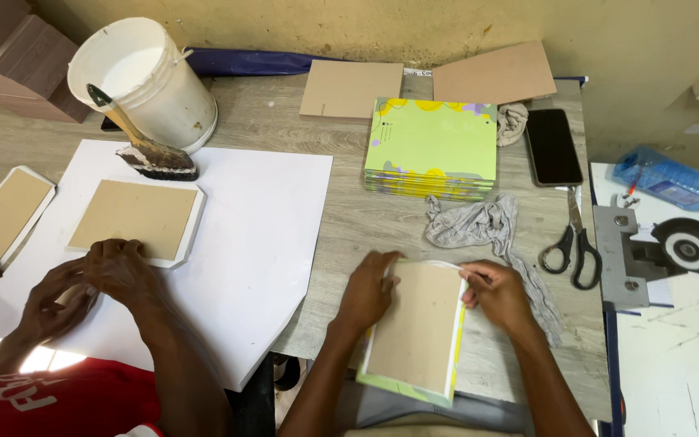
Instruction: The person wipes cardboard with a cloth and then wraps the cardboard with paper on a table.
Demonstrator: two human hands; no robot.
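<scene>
From my seat I see the left hand [368, 293] pressed flat, fingers together, on the upper left edge of a brown cardboard panel backed by a white and lime-green printed cover sheet [416, 333], which lies at the near edge of the grey wood-grain table [366, 222] and overhangs it slightly. The right hand [497, 294] pinches the folded white flap at the panel's upper right edge between thumb and fingers.

Just beyond lies a crumpled grey cloth rag [479, 222], and behind it a neat stack of lime-green covers with yellow flower prints [432, 149]. A dark smartphone [552, 146] and black-handled scissors [574, 243] lie to the right.

The one container is a white plastic bucket [146, 81] at far left, tilted (it appears to hold white glue, though I cannot tell how much), with a wide glue-caked brush [151, 152] leaning out of it onto a large white paper sheet [244, 243].

On that sheet a co-worker's hands [95, 283] rest by a brown board on white paper with clipped corners [137, 218].
</scene>
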